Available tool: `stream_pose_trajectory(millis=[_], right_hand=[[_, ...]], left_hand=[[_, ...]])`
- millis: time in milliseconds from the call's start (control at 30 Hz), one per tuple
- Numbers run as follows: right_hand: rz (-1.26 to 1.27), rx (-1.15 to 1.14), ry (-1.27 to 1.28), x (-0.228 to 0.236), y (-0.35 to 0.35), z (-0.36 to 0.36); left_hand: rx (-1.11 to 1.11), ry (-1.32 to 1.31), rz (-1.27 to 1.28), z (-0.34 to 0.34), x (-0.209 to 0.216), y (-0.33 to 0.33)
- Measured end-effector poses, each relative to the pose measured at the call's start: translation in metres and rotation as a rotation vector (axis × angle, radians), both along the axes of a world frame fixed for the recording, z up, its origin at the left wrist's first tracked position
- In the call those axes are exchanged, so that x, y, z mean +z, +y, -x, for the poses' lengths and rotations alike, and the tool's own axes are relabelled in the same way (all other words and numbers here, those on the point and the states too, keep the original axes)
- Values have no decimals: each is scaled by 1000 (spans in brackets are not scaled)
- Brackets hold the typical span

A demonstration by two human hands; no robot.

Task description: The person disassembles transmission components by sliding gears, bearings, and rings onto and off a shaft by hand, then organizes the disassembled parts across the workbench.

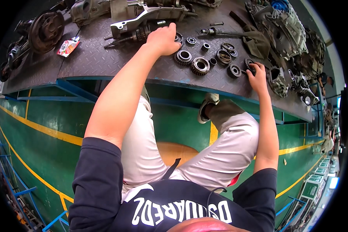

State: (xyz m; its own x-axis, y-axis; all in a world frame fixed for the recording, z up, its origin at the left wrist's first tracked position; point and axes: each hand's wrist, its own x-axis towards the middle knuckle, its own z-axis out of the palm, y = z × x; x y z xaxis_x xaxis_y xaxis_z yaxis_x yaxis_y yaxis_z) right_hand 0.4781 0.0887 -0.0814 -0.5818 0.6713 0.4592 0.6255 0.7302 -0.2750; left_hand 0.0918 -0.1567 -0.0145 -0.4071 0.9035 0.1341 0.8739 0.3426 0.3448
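Observation:
My left hand (pixel 164 40) is closed over a dark metal ring (pixel 179 38), which shows only at the hand's right edge. Its fingertips are mostly hidden. Just beyond that hand lies a gear shaft (pixel 140 34). At the right, my right hand (pixel 258 78) pinches a dark gear (pixel 249 63) between thumb and fingers, low over the bench. Between the hands sit a small bearing (pixel 191 40), two thick gears (pixel 200 66), a smaller gear (pixel 234 71), a ring-shaped part (pixel 223 57) and several small sleeves (pixel 206 46).
A steel-plate bench (pixel 104 62) with a blue frame spans the front. An open gearbox housing (pixel 154 17) stands behind my left hand; a large casing (pixel 282 34) is at the right. A splined shaft (pixel 222 32) touches a dark cloth (pixel 257 44). A colourful packet (pixel 69 46) lies left.

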Motion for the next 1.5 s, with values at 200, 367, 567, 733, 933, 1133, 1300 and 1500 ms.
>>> stream_pose_trajectory(millis=[200, 367, 567, 733, 933, 1133, 1300, 1500], right_hand=[[-6, 20, 23, 1, -2, 0], [22, -21, -12, 0, 3, -4], [33, -19, -1, -2, 2, -3], [39, -34, -13, 0, -3, 0], [-19, -95, 14, 12, -14, 2], [-227, -3, 241, 73, -67, 56], [-160, 209, 238, 88, -120, 95], [-61, 261, 164, 71, -129, 108]], left_hand=[[-34, -36, 51, 8, -2, -2], [-116, -60, -13, 7, -10, -3], [-208, -165, -63, 14, -22, -2], [-235, -156, -55, 19, -24, 1], [-228, -110, -34, 15, -20, 3], [-228, -115, -34, 21, -20, 3], [-59, 10, -26, 5, -16, 5], [-30, 75, -3, 11, -12, 5]])
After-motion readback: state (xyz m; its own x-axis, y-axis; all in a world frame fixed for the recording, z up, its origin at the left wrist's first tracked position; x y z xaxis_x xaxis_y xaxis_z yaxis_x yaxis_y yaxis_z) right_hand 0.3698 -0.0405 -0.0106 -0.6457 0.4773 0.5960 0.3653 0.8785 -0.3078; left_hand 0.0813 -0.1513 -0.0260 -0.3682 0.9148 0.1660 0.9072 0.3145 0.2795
